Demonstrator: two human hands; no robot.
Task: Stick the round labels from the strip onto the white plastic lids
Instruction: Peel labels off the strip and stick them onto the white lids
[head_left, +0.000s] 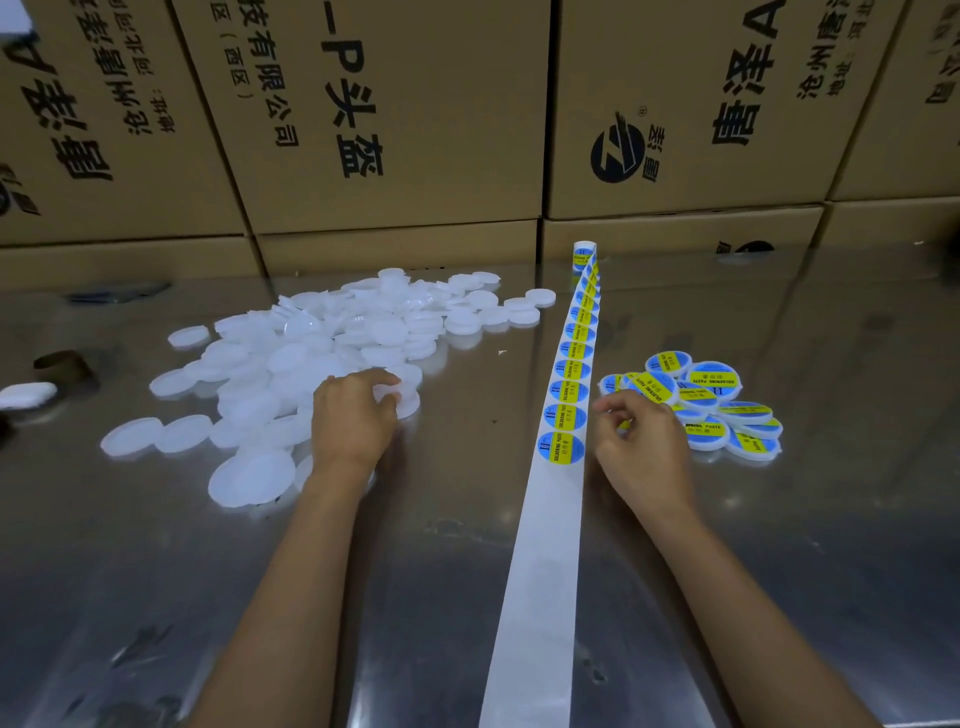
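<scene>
Head view: label strip (563, 415) runs from 6 toward 12 o'clock on the table (779, 571). At 9 o'clock, left hand (353, 415) grips a white lid (400, 397); at 3 o'clock, right hand (639, 447) fingers curl beside labelled lids (727, 410), grip unclear.

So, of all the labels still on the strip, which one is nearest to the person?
The label at the strip's near end, level with the right hand. Every other label lies farther away, toward the roll; below it the backing is bare white.
</scene>
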